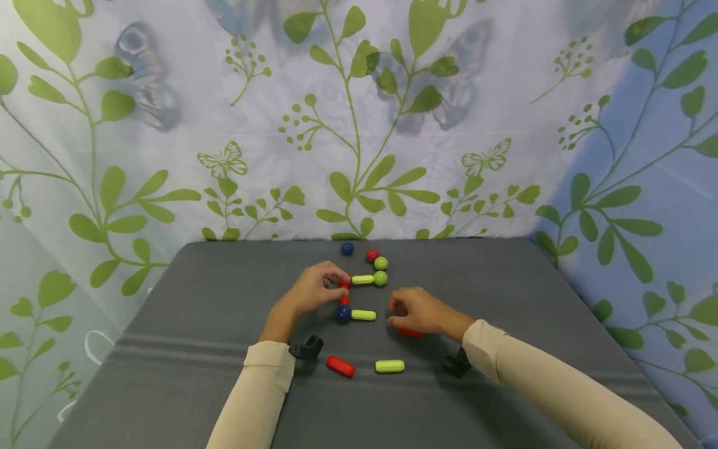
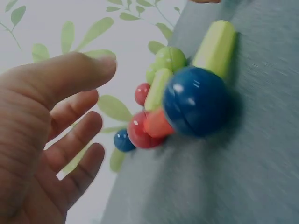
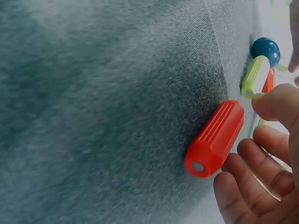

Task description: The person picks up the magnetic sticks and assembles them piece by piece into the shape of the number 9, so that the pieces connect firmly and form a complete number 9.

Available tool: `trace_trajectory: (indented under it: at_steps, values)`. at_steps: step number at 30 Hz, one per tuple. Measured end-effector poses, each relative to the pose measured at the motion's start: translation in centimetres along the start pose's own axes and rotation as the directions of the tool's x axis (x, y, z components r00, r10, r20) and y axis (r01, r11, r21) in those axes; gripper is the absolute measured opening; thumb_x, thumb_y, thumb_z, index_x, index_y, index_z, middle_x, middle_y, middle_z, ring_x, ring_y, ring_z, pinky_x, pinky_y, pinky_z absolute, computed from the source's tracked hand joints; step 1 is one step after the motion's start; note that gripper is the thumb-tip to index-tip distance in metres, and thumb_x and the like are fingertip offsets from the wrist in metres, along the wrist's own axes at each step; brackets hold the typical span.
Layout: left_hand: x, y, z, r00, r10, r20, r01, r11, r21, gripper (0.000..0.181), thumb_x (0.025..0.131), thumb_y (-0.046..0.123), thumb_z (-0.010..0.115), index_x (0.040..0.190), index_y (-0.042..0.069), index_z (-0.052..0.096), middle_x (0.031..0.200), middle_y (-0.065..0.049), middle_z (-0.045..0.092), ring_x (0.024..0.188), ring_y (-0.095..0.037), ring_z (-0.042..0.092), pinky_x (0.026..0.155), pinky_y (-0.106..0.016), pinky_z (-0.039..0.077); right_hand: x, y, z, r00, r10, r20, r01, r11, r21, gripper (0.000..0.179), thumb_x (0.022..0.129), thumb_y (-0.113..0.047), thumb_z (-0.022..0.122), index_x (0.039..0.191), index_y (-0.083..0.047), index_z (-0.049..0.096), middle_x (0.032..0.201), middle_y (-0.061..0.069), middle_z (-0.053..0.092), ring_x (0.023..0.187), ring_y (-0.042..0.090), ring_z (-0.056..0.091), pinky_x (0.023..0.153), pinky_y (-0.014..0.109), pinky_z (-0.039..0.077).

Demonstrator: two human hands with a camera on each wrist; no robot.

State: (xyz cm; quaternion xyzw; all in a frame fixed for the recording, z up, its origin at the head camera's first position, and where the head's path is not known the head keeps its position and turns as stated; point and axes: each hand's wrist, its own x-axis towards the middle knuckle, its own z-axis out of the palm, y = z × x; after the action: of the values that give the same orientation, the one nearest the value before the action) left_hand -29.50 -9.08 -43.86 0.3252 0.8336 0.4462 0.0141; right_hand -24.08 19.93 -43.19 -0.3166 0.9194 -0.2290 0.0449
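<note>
My left hand point(image 1: 315, 288), its fingers relaxed and holding nothing, hovers beside a joined shape of magnetic balls and rods. In it a blue ball point(image 2: 196, 101) connects a yellow-green rod point(image 1: 363, 315) and a red rod point(image 1: 344, 298). The red rod leads to a red ball point(image 2: 140, 130), partly hidden by my hand in the head view. From there another yellow-green rod point(image 1: 363, 279) reaches a green ball point(image 1: 380, 278). My right hand point(image 1: 419, 310) is above a loose red rod point(image 3: 217, 140), fingers loosely curved beside it with nothing between them.
Nearer the front of the grey table point(image 1: 224, 399) lie a red rod point(image 1: 340, 366) and a yellow-green rod point(image 1: 389, 366). Toward the back are a blue ball point(image 1: 347, 249), a small red ball point(image 1: 373, 255) and a second green ball point(image 1: 381, 263). A patterned curtain point(image 1: 252, 156) hangs behind.
</note>
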Motion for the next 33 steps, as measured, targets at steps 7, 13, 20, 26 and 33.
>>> trace_trajectory:
  at_steps: [7,13,20,26,33]
  values:
    - [3.7,0.2,0.5,0.998,0.069,-0.007,-0.068,0.995,0.073,0.019,0.089,0.008,0.079,0.107,0.007,0.075,0.11,-0.006,0.066,0.107,-0.033,0.061,0.09,-0.047,0.052,-0.6,0.5,-0.1,1.0,-0.006,0.029,0.005,1.0,0.028,0.018,0.087,-0.019,0.081,0.091,-0.015,0.065,0.088,-0.006,0.061,0.074,0.008,0.058,0.066,0.03,0.051]
    - [6.8,0.1,2.1,0.991,0.09,0.095,-0.097,0.993,0.07,0.023,0.09,0.009,0.078,0.112,0.003,0.073,0.112,-0.006,0.068,0.105,-0.032,0.062,0.088,-0.043,0.051,-1.4,0.9,0.0,0.999,0.001,0.037,-0.002,0.999,0.032,0.017,0.088,-0.017,0.08,0.089,-0.014,0.064,0.084,-0.005,0.059,0.068,0.006,0.055,0.062,0.028,0.05]
    - [8.8,0.2,3.5,0.979,0.037,0.199,-0.055,0.995,0.085,0.023,0.09,0.014,0.08,0.112,0.008,0.076,0.116,-0.001,0.067,0.108,-0.024,0.062,0.091,-0.035,0.051,-1.9,1.0,0.0,1.0,-0.019,0.023,0.018,0.999,0.051,0.017,0.088,-0.016,0.08,0.087,-0.013,0.063,0.081,-0.004,0.059,0.066,0.006,0.055,0.06,0.028,0.049]
    - [9.3,-0.3,4.3,0.976,-0.001,0.216,-0.03,0.99,0.141,0.02,0.088,0.016,0.081,0.107,0.014,0.078,0.108,0.006,0.068,0.105,-0.018,0.062,0.088,-0.033,0.052,-1.9,1.1,0.2,1.0,-0.005,0.026,0.004,0.999,0.035,0.017,0.088,-0.015,0.079,0.086,-0.015,0.062,0.078,-0.007,0.058,0.063,0.005,0.053,0.058,0.027,0.048]
    - [9.6,-0.6,4.8,0.976,-0.005,0.217,-0.035,0.983,0.179,0.018,0.087,0.013,0.082,0.103,0.017,0.077,0.103,0.007,0.068,0.101,-0.016,0.063,0.087,-0.032,0.052,-1.9,1.2,0.3,1.0,-0.002,0.012,0.002,0.999,0.049,0.017,0.086,-0.01,0.079,0.085,-0.012,0.062,0.076,-0.007,0.058,0.063,0.005,0.052,0.057,0.027,0.047]
